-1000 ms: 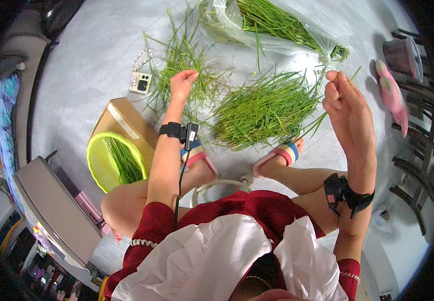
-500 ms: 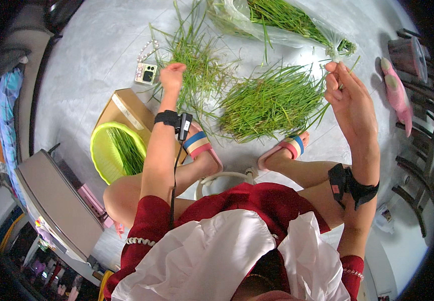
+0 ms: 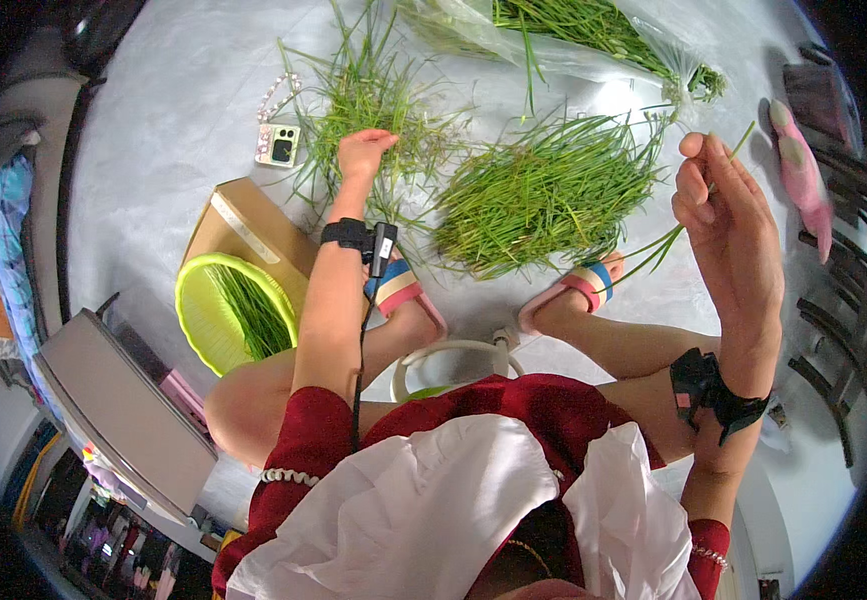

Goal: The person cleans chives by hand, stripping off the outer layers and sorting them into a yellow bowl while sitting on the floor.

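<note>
My right hand (image 3: 731, 205) is raised at the right, its fingers closed on a few thin green chive stalks (image 3: 665, 243) that stick out on both sides of it. My left hand (image 3: 364, 154) hovers over a loose, straggly heap of chive scraps (image 3: 403, 105), its fingers pinched together; whether anything is in them is hidden. Between the hands a thick pile of chives (image 3: 543, 195) lies on the floor. Behind it, a clear plastic bag (image 3: 453, 28) holds more chives. Left of my knee, a lime-green basket (image 3: 193, 325) has a neat bunch of chives (image 3: 251, 310) in it.
A cardboard box (image 3: 243, 225) stands behind the basket. A phone (image 3: 277, 146) with a beaded strap lies beside the scraps. My sandalled feet (image 3: 393, 285) flank the near side of the pile. A pink plush-looking object (image 3: 801, 185) and dark chair-like slats (image 3: 828, 340) are at the right.
My right hand has moved right and slightly down with the chive stalks, away from the pile. My left hand has shifted a little right over the scraps. The view has also shifted slightly.
</note>
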`<state>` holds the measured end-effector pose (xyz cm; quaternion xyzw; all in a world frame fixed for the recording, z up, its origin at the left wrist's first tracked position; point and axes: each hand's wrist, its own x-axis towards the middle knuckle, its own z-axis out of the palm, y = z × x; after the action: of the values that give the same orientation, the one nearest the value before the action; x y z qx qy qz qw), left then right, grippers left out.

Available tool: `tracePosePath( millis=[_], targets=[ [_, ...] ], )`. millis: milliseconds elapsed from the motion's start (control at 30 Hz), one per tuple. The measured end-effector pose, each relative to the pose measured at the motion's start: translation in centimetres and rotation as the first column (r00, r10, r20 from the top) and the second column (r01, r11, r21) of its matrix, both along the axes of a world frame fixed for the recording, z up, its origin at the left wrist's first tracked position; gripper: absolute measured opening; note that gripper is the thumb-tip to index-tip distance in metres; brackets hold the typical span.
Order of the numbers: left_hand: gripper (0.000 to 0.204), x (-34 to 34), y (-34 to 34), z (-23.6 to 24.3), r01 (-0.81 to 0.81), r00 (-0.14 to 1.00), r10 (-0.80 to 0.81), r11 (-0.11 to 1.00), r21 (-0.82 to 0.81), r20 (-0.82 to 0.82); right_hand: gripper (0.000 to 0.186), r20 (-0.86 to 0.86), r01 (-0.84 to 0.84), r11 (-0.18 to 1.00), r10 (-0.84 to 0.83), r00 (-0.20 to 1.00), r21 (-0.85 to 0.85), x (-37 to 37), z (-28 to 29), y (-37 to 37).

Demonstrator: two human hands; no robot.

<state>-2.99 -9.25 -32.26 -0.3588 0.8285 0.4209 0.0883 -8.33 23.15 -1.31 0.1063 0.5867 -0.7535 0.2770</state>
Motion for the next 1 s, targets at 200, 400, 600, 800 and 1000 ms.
tracePosePath(
  millis=[200, 400, 600, 800, 1000],
  targets=[
    [0.021, -0.1, -3.0, 4.7, -0.024, 0.996, 0.061, 0.885, 0.465, -0.064, 0.027, -0.057, -0.025, 0.996, 0.03, 0.998, 0.082, 0.2, 0.7, -0.6],
    [0.018, -0.8, -5.2, 8.2, -0.004, 0.995, 0.059, 0.837, 0.547, -0.083, 0.027, -0.068, -0.006, 1.0, 0.006, 0.998, -0.004, 0.0, 0.5, -0.4],
    [0.021, -1.3, -6.0, 9.0, -0.022, 0.995, 0.064, 0.877, 0.48, -0.072, 0.029, -0.036, -0.013, 1.0, 0.012, 0.999, -0.026, 0.1, 0.3, -0.4],
    [0.022, -0.3, -6.2, 3.4, 0.128, 0.982, -0.112, 0.987, 0.094, -0.155, 0.029, -0.051, -0.052, 0.998, 0.05, 0.997, -0.03, 0.1, 0.8, -1.0],
    [0.025, 1.5, 1.8, 1.2, 0.326, 0.938, -0.317, 0.944, -0.045, 0.142, 0.028, -0.023, -0.043, 0.999, 0.043, 0.999, 0.008, 0.0, -0.1, -0.3]
  ],
)
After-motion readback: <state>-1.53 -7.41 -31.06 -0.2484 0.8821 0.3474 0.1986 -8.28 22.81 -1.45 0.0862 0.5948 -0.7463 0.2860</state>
